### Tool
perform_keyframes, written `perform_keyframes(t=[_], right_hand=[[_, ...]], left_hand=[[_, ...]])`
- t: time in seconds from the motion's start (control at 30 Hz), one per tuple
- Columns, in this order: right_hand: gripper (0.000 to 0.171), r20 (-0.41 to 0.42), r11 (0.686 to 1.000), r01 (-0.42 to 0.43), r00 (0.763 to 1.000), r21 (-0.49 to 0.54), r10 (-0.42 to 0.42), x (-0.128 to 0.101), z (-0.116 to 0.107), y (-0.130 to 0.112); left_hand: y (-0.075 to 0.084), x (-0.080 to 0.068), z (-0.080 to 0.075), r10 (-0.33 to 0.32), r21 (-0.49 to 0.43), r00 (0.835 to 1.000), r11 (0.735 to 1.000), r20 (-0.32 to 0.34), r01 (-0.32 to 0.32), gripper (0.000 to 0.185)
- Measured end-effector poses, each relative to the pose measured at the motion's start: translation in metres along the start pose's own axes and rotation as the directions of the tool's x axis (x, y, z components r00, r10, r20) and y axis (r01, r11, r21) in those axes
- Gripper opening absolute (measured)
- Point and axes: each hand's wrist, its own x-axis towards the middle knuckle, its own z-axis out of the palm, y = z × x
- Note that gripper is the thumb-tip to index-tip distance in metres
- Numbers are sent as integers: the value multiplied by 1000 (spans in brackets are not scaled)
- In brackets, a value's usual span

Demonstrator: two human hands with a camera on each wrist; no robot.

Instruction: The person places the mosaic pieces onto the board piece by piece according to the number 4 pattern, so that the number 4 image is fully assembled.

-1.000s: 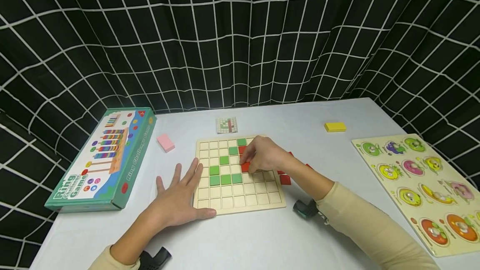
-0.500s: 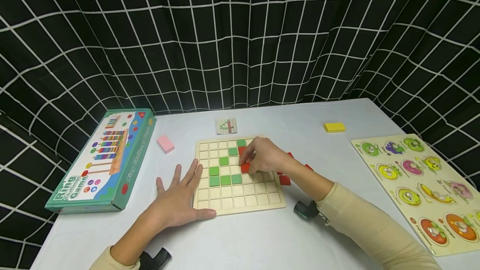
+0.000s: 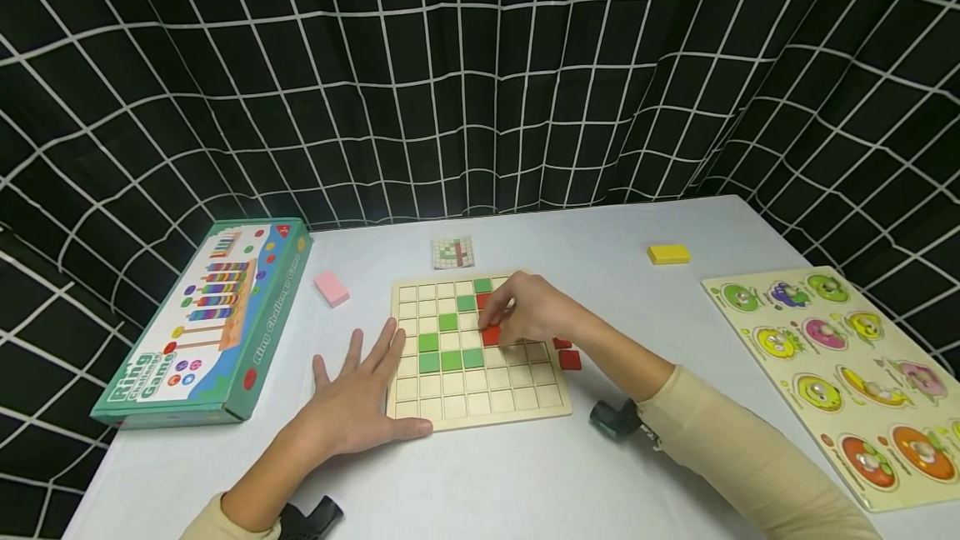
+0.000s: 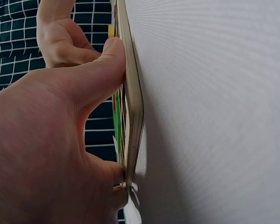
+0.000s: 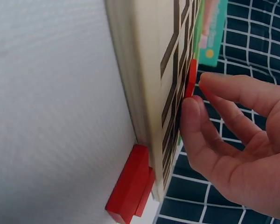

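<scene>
A wooden grid board (image 3: 480, 398) lies on the white table, with green tiles (image 3: 450, 359) forming a shape in its cells. My right hand (image 3: 498, 327) hovers over the board's middle, its curled fingertips pinching a red tile (image 3: 491, 337) that sits in a cell; another red tile (image 3: 483, 302) shows just behind it. In the right wrist view the red tile (image 5: 191, 77) is seen edge-on on the board (image 5: 149, 70). My left hand (image 3: 352, 398) lies flat on the table, its thumb (image 4: 102, 65) pressed against the board's edge (image 4: 133, 93).
Loose red tiles (image 3: 570, 359) lie right of the board. A green ring game box (image 3: 206, 319) is at the left, with a pink block (image 3: 331, 287) beside it. A pattern card (image 3: 453, 252), a yellow block (image 3: 669, 254) and a peg puzzle (image 3: 840, 373) lie farther off.
My right hand and forearm have shifted slightly, now covering more of the loose red tiles. The left hand has not moved.
</scene>
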Motion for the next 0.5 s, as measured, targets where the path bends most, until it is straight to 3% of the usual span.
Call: perform_keyframes(t=[0.5], right_hand=[[33,23,996,16,1000,86,-18,-9,-10,10]], left_hand=[[1,-1,0,10,-4,1000,1000,0,-10,129]])
